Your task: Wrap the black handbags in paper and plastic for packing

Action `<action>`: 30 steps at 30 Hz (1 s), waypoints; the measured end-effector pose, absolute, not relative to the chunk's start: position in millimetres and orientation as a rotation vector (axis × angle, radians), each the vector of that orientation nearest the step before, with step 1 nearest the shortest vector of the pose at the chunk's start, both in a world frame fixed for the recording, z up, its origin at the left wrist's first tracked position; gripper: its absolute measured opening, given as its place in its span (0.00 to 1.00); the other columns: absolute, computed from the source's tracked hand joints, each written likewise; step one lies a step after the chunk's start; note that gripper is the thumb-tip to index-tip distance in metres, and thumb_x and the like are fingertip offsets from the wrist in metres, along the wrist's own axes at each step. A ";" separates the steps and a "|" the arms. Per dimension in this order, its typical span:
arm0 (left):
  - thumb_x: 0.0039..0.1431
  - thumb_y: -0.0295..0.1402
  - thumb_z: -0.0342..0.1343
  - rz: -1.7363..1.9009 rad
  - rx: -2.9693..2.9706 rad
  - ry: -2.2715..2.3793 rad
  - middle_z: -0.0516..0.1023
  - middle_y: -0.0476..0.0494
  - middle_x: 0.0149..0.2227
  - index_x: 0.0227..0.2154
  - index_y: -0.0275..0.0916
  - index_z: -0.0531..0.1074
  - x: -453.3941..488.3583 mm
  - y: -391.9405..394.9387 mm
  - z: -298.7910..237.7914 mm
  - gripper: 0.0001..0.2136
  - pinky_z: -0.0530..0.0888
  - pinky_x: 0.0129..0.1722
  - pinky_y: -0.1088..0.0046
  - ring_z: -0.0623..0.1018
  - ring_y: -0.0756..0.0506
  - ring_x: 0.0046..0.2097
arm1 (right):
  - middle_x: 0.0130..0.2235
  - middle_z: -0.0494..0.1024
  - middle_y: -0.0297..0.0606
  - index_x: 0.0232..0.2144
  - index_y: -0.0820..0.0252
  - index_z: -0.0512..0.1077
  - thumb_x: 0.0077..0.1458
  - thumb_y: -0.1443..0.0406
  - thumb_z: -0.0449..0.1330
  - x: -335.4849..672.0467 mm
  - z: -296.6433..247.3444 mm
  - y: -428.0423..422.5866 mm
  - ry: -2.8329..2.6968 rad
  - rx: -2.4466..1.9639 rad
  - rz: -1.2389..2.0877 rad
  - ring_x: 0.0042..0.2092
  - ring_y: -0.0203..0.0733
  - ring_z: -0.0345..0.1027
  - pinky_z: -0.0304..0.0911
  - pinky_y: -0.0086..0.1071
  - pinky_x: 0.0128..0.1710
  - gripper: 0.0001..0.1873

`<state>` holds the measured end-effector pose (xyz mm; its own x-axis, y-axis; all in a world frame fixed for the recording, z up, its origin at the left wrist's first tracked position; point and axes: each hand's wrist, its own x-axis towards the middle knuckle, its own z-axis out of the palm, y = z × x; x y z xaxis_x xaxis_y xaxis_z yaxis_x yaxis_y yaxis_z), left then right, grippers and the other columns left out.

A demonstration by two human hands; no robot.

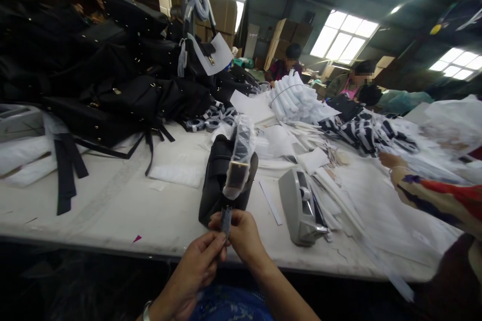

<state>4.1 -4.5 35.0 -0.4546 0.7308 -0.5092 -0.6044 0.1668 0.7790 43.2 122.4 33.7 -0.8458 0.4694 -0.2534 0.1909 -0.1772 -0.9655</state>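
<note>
A black bag (211, 188) lies on the white table in front of me. Over it runs a strap wrapped in translucent film (244, 148), with a gold-coloured buckle (238, 173) showing through. At the bag's near end, a short dark strap end (226, 221) with a shiny surface points towards me. My left hand (201, 266) pinches its lower tip between thumb and finger. Higher up, my right hand (243, 235) has its fingers closed round the same strap end, partly hiding it. To the right of my hands stands a grey tape dispenser (295, 210).
Black bags (124, 95) are heaped at the left, with loose straps (64, 175) hanging forward. A bundle of white padded rolls (291, 98) and striped wrapped straps (365, 133) lie further back. A co-worker's sleeved arm (437, 195) reaches in from the right. Two people sit beyond the table.
</note>
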 end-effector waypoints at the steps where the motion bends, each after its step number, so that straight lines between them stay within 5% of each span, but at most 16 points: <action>1: 0.49 0.58 0.59 1.541 0.138 1.341 0.51 0.62 0.15 0.25 0.38 0.66 4.9 -5.1 36.2 0.24 0.43 0.15 0.81 0.46 0.59 0.16 | 0.27 0.80 0.39 0.28 0.65 0.80 0.46 0.57 0.67 40.9 33.7 121.7 -1.876 -0.791 2.167 0.23 0.34 0.66 0.58 0.26 0.21 0.14; 6: 0.51 0.55 0.60 1.628 0.123 1.325 0.57 0.60 0.18 0.25 0.37 0.67 6.0 -6.3 37.0 0.22 0.42 0.15 0.81 0.46 0.60 0.16 | 0.27 0.80 0.39 0.29 0.64 0.81 0.45 0.61 0.66 36.0 41.7 122.9 -1.960 -0.815 2.145 0.23 0.36 0.68 0.59 0.27 0.22 0.12; 12: 0.49 0.54 0.62 1.706 0.076 1.295 0.63 0.57 0.23 0.29 0.37 0.69 3.1 -7.0 37.8 0.23 0.43 0.15 0.81 0.48 0.61 0.16 | 0.28 0.80 0.37 0.33 0.62 0.81 0.56 0.60 0.61 62.6 50.1 136.9 -2.243 -0.593 1.928 0.33 0.42 0.74 0.67 0.31 0.35 0.12; 18: 0.52 0.53 0.60 1.709 0.087 1.300 0.56 0.59 0.20 0.28 0.37 0.68 3.9 -6.1 37.0 0.21 0.43 0.16 0.81 0.47 0.60 0.17 | 0.44 0.80 0.42 0.48 0.61 0.75 0.55 0.52 0.63 75.9 51.7 117.2 -1.673 -0.671 2.238 0.47 0.45 0.72 0.64 0.38 0.52 0.24; 25: 0.53 0.54 0.59 1.720 0.073 1.214 0.58 0.58 0.21 0.28 0.37 0.67 9.1 -3.5 30.6 0.22 0.44 0.16 0.80 0.46 0.59 0.18 | 0.41 0.77 0.40 0.37 0.58 0.71 0.55 0.53 0.64 57.0 57.2 91.4 -1.123 -0.716 2.523 0.36 0.38 0.70 0.64 0.26 0.30 0.16; 30: 0.51 0.54 0.60 1.728 0.068 1.283 0.55 0.59 0.19 0.31 0.37 0.68 15.8 -0.4 32.7 0.22 0.44 0.17 0.81 0.48 0.58 0.19 | 0.34 0.74 0.36 0.35 0.58 0.71 0.45 0.56 0.71 50.9 60.2 85.1 -1.198 -0.796 2.361 0.39 0.40 0.70 0.66 0.27 0.36 0.19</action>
